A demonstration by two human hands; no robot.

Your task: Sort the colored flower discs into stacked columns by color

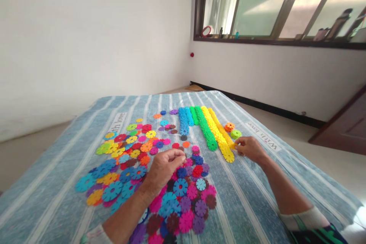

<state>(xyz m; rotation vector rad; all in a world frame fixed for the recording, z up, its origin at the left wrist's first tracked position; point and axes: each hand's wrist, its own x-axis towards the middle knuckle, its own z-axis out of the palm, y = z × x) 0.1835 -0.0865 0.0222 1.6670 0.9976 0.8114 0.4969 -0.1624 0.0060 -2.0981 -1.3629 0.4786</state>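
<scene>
With your right hand (251,148) pinching a yellow-orange disc (233,146) at the near end of the amber row (221,125), a sideways nudge could skew the adjoining yellow row (215,131); I cannot tell whether your left hand (165,164), above the loose pile (180,187), grips anything.

Looks like a room in a home | has a wide window (264,4) with bottles (339,24) and a red-rimmed mirror (206,31) on its sill (246,40) | shows plain white walls (100,38) | includes a striped cloth (253,194) printed "With love"
</scene>
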